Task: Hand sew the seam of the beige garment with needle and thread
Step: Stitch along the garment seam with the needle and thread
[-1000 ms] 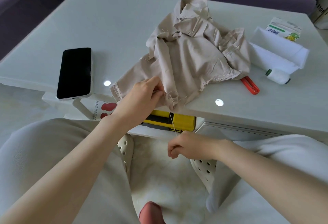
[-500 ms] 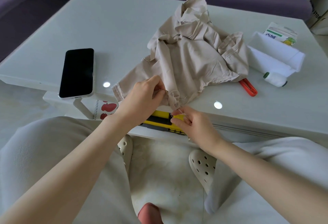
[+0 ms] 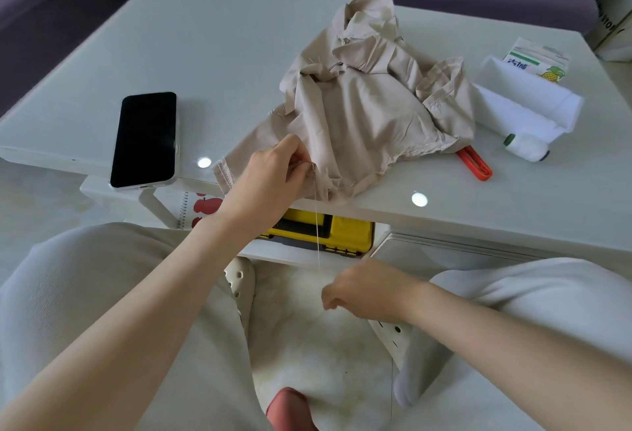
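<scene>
The beige garment (image 3: 369, 102) lies crumpled on the white table (image 3: 219, 47), its near hem hanging at the front edge. My left hand (image 3: 270, 177) pinches the hem at the seam. A pale thread (image 3: 317, 225) runs taut from that spot straight down to my right hand (image 3: 366, 290), which is below the table edge over my lap with fingers curled, pinching the thread's end. The needle itself is too small to make out.
A black phone (image 3: 145, 138) lies at the table's left front. Right of the garment are an orange-red tool (image 3: 475, 164), a white thread spool (image 3: 526, 147), folded white cloth (image 3: 526, 102) and a small carton (image 3: 537, 61). A yellow case (image 3: 349, 229) sits on the shelf below.
My right hand was at the hem half a second ago; it has pulled down and toward me, drawing the thread taut. My left hand keeps its hold on the seam.
</scene>
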Demonstrator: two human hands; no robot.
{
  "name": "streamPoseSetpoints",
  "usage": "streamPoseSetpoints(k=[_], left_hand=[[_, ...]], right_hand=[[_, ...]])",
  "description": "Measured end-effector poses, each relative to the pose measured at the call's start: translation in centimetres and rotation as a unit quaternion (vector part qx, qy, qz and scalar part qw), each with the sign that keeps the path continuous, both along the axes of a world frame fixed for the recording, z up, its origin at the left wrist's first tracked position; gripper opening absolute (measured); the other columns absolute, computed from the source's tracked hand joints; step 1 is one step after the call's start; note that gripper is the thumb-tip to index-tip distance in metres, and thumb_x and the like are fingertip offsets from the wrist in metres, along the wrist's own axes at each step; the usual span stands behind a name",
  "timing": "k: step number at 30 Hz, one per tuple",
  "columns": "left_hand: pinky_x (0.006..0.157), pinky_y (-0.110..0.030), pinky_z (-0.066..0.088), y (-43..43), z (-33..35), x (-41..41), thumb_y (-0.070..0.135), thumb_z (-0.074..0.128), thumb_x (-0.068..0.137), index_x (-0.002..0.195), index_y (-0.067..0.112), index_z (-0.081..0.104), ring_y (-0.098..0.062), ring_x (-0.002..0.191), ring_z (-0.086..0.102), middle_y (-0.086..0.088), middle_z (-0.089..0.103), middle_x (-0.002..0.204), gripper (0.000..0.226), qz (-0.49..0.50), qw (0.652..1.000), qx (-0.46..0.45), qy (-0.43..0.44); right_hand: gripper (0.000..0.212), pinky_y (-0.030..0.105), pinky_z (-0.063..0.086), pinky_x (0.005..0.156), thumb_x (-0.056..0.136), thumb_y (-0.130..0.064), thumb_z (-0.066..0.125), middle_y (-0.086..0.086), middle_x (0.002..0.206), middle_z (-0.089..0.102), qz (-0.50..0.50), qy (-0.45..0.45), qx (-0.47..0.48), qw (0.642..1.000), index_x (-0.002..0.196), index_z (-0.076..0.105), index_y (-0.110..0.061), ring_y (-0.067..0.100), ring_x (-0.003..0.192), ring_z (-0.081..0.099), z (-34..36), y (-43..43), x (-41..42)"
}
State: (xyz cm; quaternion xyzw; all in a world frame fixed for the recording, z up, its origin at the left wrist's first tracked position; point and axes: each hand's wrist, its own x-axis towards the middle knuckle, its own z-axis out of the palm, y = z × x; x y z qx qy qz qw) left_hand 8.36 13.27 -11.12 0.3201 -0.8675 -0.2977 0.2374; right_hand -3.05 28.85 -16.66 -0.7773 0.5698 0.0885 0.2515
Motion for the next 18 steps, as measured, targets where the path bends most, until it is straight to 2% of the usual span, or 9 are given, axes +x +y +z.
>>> streamPoseSetpoints(k=[2, 4, 7, 8, 9, 11, 13, 15, 18], left_hand=[[0.061, -0.006, 0.037, 0.0, 0.0, 0.0, 0.010, 0.052, 0.093, 0.089, 0.010, 0.056, 0.001, 0.069, 0.050, 0.013, 0.052, 0.074, 0.006, 0.004, 1.000, 0.001, 0.008], [0.061, -0.006, 0.038, 0.0, 0.1, 0.0, 0.010, 0.052, 0.093, 0.089, 0.009, 0.056, 0.002, 0.068, 0.050, 0.014, 0.052, 0.074, 0.006, 0.004, 1.000, 0.002, 0.011], [0.060, -0.009, 0.037, 0.1, 0.1, -0.1, 0.010, 0.052, 0.093, 0.088, 0.012, 0.055, 0.000, 0.067, 0.049, 0.014, 0.052, 0.074, 0.006, 0.003, 1.000, 0.007, 0.007], [0.061, -0.010, 0.038, 0.1, 0.1, -0.1, 0.010, 0.052, 0.093, 0.087, 0.012, 0.054, -0.002, 0.067, 0.049, 0.012, 0.053, 0.074, 0.006, 0.003, 1.000, 0.008, 0.007], [0.061, -0.012, 0.038, 0.2, 0.1, -0.1, 0.010, 0.053, 0.092, 0.086, 0.013, 0.054, -0.004, 0.067, 0.050, 0.010, 0.054, 0.074, 0.007, 0.003, 1.000, 0.009, 0.007], [0.060, -0.014, 0.038, 0.4, 0.2, -0.1, 0.011, 0.054, 0.091, 0.085, 0.015, 0.054, -0.006, 0.066, 0.051, 0.005, 0.058, 0.073, 0.007, 0.004, 1.000, 0.022, 0.008], [0.058, -0.018, 0.039, 0.7, 0.5, -0.1, 0.014, 0.055, 0.091, 0.083, 0.015, 0.055, -0.010, 0.064, 0.051, 0.000, 0.061, 0.073, 0.008, -0.001, 0.999, 0.045, 0.008], [0.060, -0.023, 0.041, 1.1, 0.7, -0.1, 0.016, 0.056, 0.091, 0.083, 0.016, 0.056, -0.013, 0.066, 0.051, -0.002, 0.062, 0.074, 0.007, -0.011, 0.998, 0.062, 0.001], [0.060, -0.022, 0.041, 1.4, 0.9, -0.1, 0.019, 0.058, 0.091, 0.084, 0.015, 0.057, -0.012, 0.066, 0.050, -0.001, 0.061, 0.075, 0.008, -0.021, 0.996, 0.083, 0.000]], right_hand=[[0.035, 0.027, 0.044, 0.077, 0.098, -0.005, 0.038, 0.003, 0.119, 0.064, 0.010, 0.039, 0.066, 0.997, 0.124, 0.058, -0.016, 0.022, 0.102, 0.061, -0.4, 0.5, -0.2], [0.030, 0.030, 0.044, 0.082, 0.100, -0.008, 0.039, 0.005, 0.121, 0.063, 0.000, 0.067, 0.105, 0.992, 0.122, 0.059, -0.013, 0.024, 0.106, 0.060, -0.5, 0.6, -0.5], [0.034, 0.032, 0.044, 0.086, 0.101, -0.021, 0.044, 0.001, 0.132, 0.054, -0.057, 0.039, 0.066, 0.995, 0.134, 0.051, -0.018, 0.022, 0.114, 0.054, 0.2, -0.4, -1.3], [0.038, 0.028, 0.043, 0.083, 0.100, -0.028, 0.045, -0.001, 0.126, 0.057, -0.109, 0.002, 0.046, 0.993, 0.137, 0.046, -0.020, 0.015, 0.109, 0.056, 0.7, -0.8, -1.5], [0.043, 0.020, 0.041, 0.075, 0.098, -0.036, 0.047, -0.004, 0.108, 0.063, -0.174, -0.051, 0.025, 0.983, 0.138, 0.043, -0.021, 0.003, 0.093, 0.057, 1.2, -1.2, -1.6], [0.046, 0.015, 0.037, 0.063, 0.094, -0.040, 0.052, -0.011, 0.067, 0.050, -0.268, -0.145, -0.050, 0.951, 0.134, 0.044, -0.020, -0.007, 0.064, 0.049, 1.9, -2.1, -1.5], [0.045, 0.019, 0.039, 0.063, 0.092, -0.037, 0.057, -0.009, 0.056, 0.039, -0.303, -0.192, -0.138, 0.923, 0.131, 0.050, -0.016, -0.002, 0.057, 0.046, 1.9, -2.3, -1.5], [0.041, 0.028, 0.039, 0.064, 0.092, -0.034, 0.059, -0.008, 0.051, 0.035, -0.323, -0.222, -0.188, 0.901, 0.128, 0.055, -0.014, 0.005, 0.054, 0.044, 2.0, -2.4, -1.2], [0.035, 0.024, 0.030, 0.054, 0.091, -0.029, 0.062, -0.007, 0.048, 0.030, -0.345, -0.254, -0.232, 0.874, 0.121, 0.057, -0.011, 0.010, 0.051, 0.038, 2.1, -2.6, -0.6]])
